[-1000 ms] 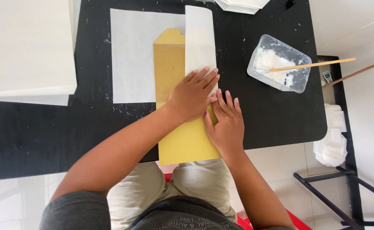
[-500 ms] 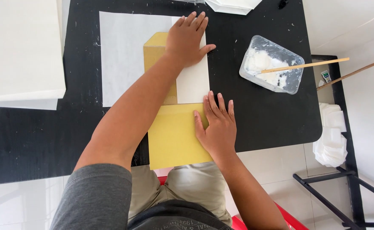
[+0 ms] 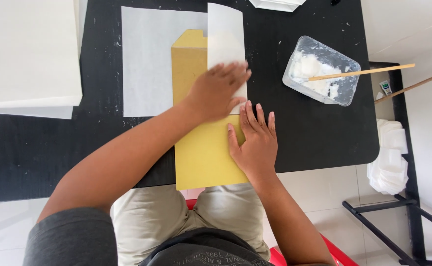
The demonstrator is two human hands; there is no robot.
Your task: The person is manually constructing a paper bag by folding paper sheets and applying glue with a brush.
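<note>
A long yellow-brown paper envelope (image 3: 201,148) is laid on the black table (image 3: 299,138), its near end hanging over the table edge. A folded white paper strip (image 3: 225,44) is laid along its right side. The left hand (image 3: 216,91) is pressed flat on the strip, grip open, nothing held. The right hand (image 3: 254,143) is pressed flat on the envelope's right edge, fingers spread, nothing grasped. A clear plastic tub of white paste (image 3: 319,71) with a wooden stick (image 3: 364,72) is seen to the right.
</note>
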